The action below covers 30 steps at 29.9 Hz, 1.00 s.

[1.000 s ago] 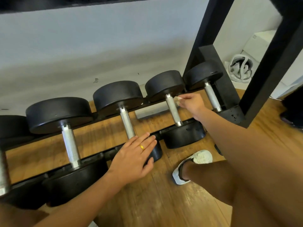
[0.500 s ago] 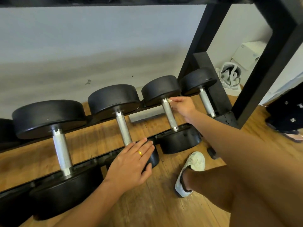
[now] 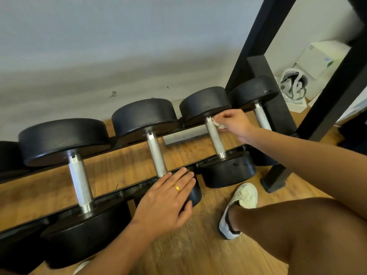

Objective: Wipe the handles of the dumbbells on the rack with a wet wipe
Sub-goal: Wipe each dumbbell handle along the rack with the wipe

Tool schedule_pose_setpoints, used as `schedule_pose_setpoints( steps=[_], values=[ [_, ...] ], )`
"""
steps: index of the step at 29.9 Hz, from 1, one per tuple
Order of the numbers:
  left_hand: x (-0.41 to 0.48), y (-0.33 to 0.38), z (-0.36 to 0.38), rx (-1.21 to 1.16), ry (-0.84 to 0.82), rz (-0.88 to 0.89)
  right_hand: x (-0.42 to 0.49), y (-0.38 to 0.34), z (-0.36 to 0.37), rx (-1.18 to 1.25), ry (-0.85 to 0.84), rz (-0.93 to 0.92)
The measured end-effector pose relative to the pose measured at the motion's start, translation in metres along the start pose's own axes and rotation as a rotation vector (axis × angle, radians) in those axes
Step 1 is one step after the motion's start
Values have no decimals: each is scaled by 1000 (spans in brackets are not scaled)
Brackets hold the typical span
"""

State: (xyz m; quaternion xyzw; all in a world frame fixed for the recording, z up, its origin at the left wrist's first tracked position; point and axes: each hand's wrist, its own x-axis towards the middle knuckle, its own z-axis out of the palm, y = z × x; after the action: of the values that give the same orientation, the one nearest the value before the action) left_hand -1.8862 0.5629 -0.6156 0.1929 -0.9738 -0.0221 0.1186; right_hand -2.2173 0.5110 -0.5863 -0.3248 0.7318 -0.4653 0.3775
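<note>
The right grip (image 3: 234,124) pinches a crumpled white wet wipe (image 3: 217,125) between thumb and curled fingers and holds it against the top of a knurled steel handle (image 3: 215,139), just under that dumbbell's far black head (image 3: 204,104). The next dumbbell's handle (image 3: 262,120) stands just to the right of this grip, untouched. Down and to the left, the left grip (image 3: 168,197) lies flat with straight fingers on the near head (image 3: 195,195) of the neighbouring dumbbell, holding nothing; a gold ring (image 3: 177,188) shows on one finger. Left of that grip, a larger dumbbell (image 3: 80,181) rests across the rack's front rail (image 3: 111,197). Below the right grip, a white shoe (image 3: 242,203) stands on the wooden floor (image 3: 198,251).
</note>
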Motion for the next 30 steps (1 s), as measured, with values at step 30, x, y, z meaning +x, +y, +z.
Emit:
schedule_pose_setpoints(
  steps=[30],
  values=[
    [1,0,3,-6,49,8,10,16,9,49,122,65]
  ],
)
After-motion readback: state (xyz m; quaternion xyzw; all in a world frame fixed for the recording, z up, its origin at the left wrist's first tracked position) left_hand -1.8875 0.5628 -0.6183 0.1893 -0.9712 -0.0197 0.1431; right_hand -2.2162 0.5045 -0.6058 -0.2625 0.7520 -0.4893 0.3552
